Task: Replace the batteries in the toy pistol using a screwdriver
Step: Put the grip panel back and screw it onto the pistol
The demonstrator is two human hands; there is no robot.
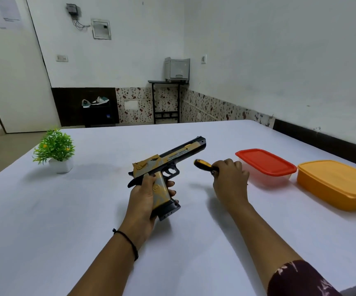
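Left hand [145, 195] grasps the toy pistol [166, 165] by its grip, held above the white bench [87, 210], barrel pointing away and to the right. Right hand [230, 178] grips the black-and-yellow screwdriver [203, 164], just beside the red-lidded container [265, 163].

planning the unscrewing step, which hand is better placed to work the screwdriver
Right. The right grip holds the screwdriver beside the toy pistol. The left grip is wrapped round the pistol's handle, so it likely serves best steadying it.
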